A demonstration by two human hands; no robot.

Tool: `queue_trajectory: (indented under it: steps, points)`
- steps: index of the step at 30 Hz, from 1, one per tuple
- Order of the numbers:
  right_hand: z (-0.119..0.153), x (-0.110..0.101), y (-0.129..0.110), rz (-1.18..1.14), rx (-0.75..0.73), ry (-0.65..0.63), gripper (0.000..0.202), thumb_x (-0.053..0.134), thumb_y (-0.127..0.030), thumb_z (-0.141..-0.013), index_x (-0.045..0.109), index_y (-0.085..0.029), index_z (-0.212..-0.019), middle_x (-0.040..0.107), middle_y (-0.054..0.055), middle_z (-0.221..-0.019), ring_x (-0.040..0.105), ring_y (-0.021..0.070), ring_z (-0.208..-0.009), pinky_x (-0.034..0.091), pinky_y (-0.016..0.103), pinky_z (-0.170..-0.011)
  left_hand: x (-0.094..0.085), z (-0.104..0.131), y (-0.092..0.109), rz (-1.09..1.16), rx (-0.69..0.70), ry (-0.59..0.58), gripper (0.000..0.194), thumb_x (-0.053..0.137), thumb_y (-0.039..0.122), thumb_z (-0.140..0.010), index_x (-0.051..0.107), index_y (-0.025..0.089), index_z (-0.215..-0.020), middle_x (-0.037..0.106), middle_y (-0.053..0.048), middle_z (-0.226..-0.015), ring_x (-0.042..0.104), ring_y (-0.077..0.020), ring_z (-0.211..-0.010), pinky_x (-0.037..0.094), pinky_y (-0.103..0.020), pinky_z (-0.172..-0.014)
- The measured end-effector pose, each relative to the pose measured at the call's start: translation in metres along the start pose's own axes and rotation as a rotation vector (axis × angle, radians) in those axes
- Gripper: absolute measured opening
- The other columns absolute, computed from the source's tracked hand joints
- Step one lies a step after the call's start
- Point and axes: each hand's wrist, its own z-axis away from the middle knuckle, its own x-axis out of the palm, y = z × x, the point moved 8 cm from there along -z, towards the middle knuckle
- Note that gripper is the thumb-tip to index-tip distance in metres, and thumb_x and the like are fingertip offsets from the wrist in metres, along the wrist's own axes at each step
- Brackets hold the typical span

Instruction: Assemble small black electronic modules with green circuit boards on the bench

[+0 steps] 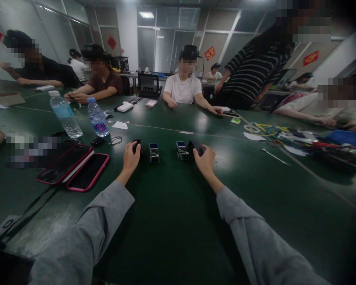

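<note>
My left hand [131,158] is closed around a small black object [137,145], mostly hidden by the fingers. In my right hand [205,161] is a black box-like piece [196,149], tilted and gripped between thumb and fingers; its exact kind I cannot make out. Between the hands, two small circuit boards with little screens rest on the green table [166,206]. The left circuit board [154,153] stands apart from my left hand. Close beside the black piece in my right hand lies the right circuit board [182,151].
Left are two water bottles, one larger [65,114], one smaller [98,117], and a red-edged phone [88,172] beside a folded case [65,161]. On the right lie a wrench [275,156] and a heap of cables [302,138]. Several people sit around the table; one stands.
</note>
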Motion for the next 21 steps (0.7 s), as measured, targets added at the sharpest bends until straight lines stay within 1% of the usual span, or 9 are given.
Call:
queue_trajectory:
  steps: [3,5,7,9,12,15,18,19,21]
  points:
    - [-0.002,0.001,0.005,-0.025,0.008,-0.027,0.048,0.035,-0.046,-0.093,0.062,-0.01,-0.11,0.063,0.018,-0.11,0.051,0.0281,-0.105,0.037,0.042,-0.095,0.001,0.0,-0.001,0.01,-0.001,-0.008,0.042,0.047,0.045,-0.092,0.06,0.017,-0.12,0.055,-0.015,-0.132,0.046,-0.0266,-0.13,0.033,-0.045,-0.113]
    - [-0.005,0.002,0.012,-0.042,0.037,-0.042,0.051,0.026,-0.044,-0.096,0.064,-0.012,-0.106,0.065,0.017,-0.105,0.053,0.0266,-0.1,0.038,0.042,-0.093,0.001,0.0,-0.001,0.012,0.003,-0.01,0.042,0.047,0.044,-0.092,0.06,0.017,-0.12,0.055,-0.015,-0.131,0.047,-0.0269,-0.129,0.034,-0.046,-0.112]
    - [-0.007,0.002,0.016,-0.045,0.047,-0.056,0.055,0.021,-0.046,-0.098,0.065,-0.013,-0.101,0.066,0.016,-0.1,0.055,0.0258,-0.095,0.039,0.043,-0.092,0.001,0.0,-0.001,0.015,0.01,-0.007,0.041,0.047,0.044,-0.092,0.06,0.017,-0.12,0.057,-0.015,-0.129,0.048,-0.0266,-0.128,0.034,-0.046,-0.112]
    - [-0.007,0.0,0.013,-0.033,0.016,-0.04,0.056,0.024,-0.051,-0.097,0.065,-0.013,-0.103,0.065,0.016,-0.1,0.054,0.0261,-0.097,0.038,0.043,-0.093,0.001,0.0,-0.001,0.012,0.009,-0.005,0.041,0.046,0.044,-0.092,0.061,0.017,-0.12,0.057,-0.014,-0.129,0.049,-0.0265,-0.128,0.034,-0.046,-0.112]
    - [-0.005,-0.001,0.0,0.006,-0.098,-0.034,0.055,0.038,-0.057,-0.092,0.062,-0.013,-0.113,0.063,0.016,-0.109,0.051,0.0282,-0.106,0.038,0.043,-0.095,0.002,-0.001,-0.002,0.007,0.009,-0.01,0.042,0.046,0.045,-0.092,0.06,0.017,-0.12,0.057,-0.014,-0.129,0.049,-0.0265,-0.128,0.035,-0.046,-0.111]
    - [-0.002,0.003,-0.006,0.023,-0.138,-0.082,0.053,0.044,-0.056,-0.09,0.063,-0.013,-0.114,0.062,0.017,-0.111,0.05,0.029,-0.108,0.039,0.043,-0.094,0.002,-0.002,-0.004,0.012,0.021,0.002,0.04,0.046,0.044,-0.092,0.061,0.018,-0.119,0.058,-0.014,-0.128,0.049,-0.0256,-0.127,0.034,-0.045,-0.112]
    - [-0.005,0.005,0.001,-0.011,-0.098,-0.104,0.052,0.041,-0.054,-0.092,0.064,-0.014,-0.113,0.064,0.017,-0.11,0.053,0.0286,-0.105,0.04,0.043,-0.092,0.003,-0.002,-0.005,0.016,0.027,0.006,0.039,0.046,0.044,-0.092,0.061,0.018,-0.118,0.058,-0.014,-0.128,0.049,-0.0251,-0.127,0.034,-0.045,-0.112]
    - [-0.007,0.005,0.007,-0.031,-0.065,-0.109,0.052,0.039,-0.055,-0.092,0.064,-0.014,-0.112,0.065,0.016,-0.108,0.055,0.0283,-0.102,0.041,0.042,-0.091,0.003,-0.002,-0.005,0.017,0.026,0.004,0.039,0.046,0.044,-0.092,0.061,0.018,-0.118,0.058,-0.014,-0.128,0.049,-0.0252,-0.127,0.034,-0.045,-0.112]
    - [-0.012,0.006,0.024,-0.072,0.048,-0.118,0.055,0.034,-0.056,-0.093,0.066,-0.013,-0.106,0.067,0.016,-0.1,0.058,0.0278,-0.094,0.043,0.041,-0.086,0.003,-0.002,-0.006,0.02,0.021,0.002,0.039,0.046,0.044,-0.092,0.061,0.018,-0.117,0.058,-0.013,-0.127,0.049,-0.0252,-0.127,0.035,-0.045,-0.111]
